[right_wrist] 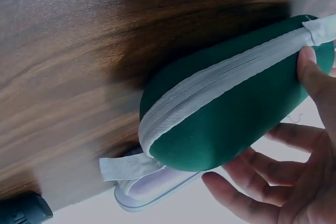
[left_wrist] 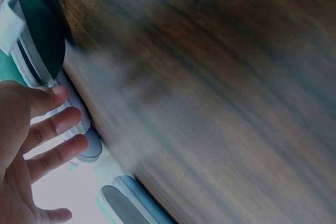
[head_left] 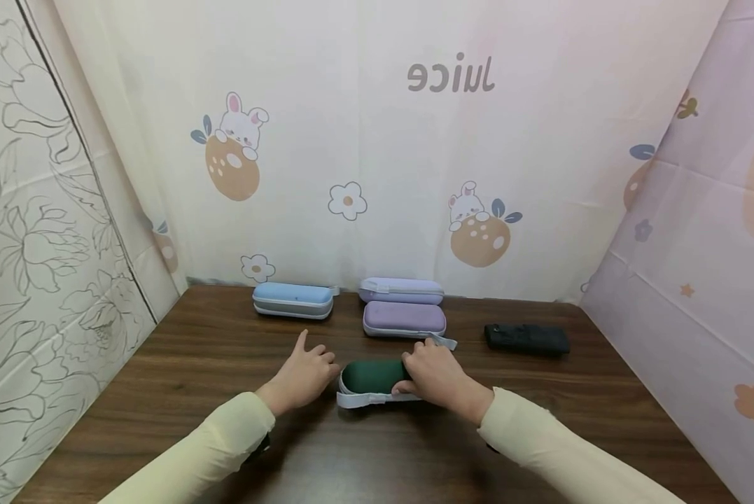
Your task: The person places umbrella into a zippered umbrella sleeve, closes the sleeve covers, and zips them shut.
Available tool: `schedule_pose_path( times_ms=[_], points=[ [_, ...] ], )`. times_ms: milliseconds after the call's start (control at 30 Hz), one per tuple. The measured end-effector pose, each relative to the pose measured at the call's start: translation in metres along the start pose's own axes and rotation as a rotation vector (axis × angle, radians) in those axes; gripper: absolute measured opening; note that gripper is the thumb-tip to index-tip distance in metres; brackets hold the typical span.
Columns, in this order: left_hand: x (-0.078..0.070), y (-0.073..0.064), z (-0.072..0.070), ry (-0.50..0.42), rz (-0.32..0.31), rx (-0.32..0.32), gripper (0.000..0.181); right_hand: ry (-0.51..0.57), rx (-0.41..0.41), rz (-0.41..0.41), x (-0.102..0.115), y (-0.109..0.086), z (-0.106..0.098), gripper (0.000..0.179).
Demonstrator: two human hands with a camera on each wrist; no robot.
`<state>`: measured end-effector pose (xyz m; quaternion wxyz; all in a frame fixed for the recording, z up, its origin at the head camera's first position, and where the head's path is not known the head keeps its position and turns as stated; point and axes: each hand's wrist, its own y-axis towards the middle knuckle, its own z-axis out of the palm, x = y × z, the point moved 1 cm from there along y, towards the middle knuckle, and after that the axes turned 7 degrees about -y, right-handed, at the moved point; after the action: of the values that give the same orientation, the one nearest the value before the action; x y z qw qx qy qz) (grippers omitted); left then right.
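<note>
A green zippered case [head_left: 372,376] with a white zip band and a white strap sits on the table in front of me. My right hand [head_left: 438,376] grips its right end, thumb on the zip side and fingers at the opposite side; in the right wrist view the case [right_wrist: 226,114] appears closed. Just off its left end is my left hand [head_left: 306,376], fingers spread and holding nothing. In the left wrist view, the left thumb and fingertips show close to the end of the green case [left_wrist: 46,35].
Behind the green case lie a purple case [head_left: 405,317] and a lavender case [head_left: 411,289], one behind the other. A blue and grey case [head_left: 293,299] is at back left, a black pouch [head_left: 528,339] at right. Patterned curtains [head_left: 351,140] border the wooden table [head_left: 181,350].
</note>
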<state>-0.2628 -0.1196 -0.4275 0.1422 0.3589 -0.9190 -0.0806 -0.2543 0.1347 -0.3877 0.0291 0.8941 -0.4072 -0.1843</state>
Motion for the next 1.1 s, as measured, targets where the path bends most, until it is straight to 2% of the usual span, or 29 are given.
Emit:
schedule_pose_path(
  times_ms=[233, 500, 767, 1000, 1100],
  points=[
    [-0.001, -0.005, -0.001, -0.006, 0.041, -0.056, 0.01, -0.017, -0.006, 0.027, -0.003, 0.001, 0.002, 0.056],
    [-0.003, -0.008, 0.0, -0.031, 0.019, -0.051, 0.008, 0.088, 0.083, -0.071, -0.02, -0.008, 0.009, 0.056],
    [-0.01, -0.008, 0.0, 0.02, 0.045, -0.05, 0.008, 0.07, 0.018, -0.082, -0.019, -0.012, 0.011, 0.051],
    [-0.022, -0.008, -0.006, 0.052, 0.035, -0.031, 0.007, 0.043, 0.018, -0.081, -0.015, -0.01, 0.011, 0.051],
    [-0.03, -0.008, -0.007, 0.063, 0.049, -0.059, 0.01, 0.032, 0.01, -0.079, -0.015, -0.011, 0.011, 0.051]
  ],
)
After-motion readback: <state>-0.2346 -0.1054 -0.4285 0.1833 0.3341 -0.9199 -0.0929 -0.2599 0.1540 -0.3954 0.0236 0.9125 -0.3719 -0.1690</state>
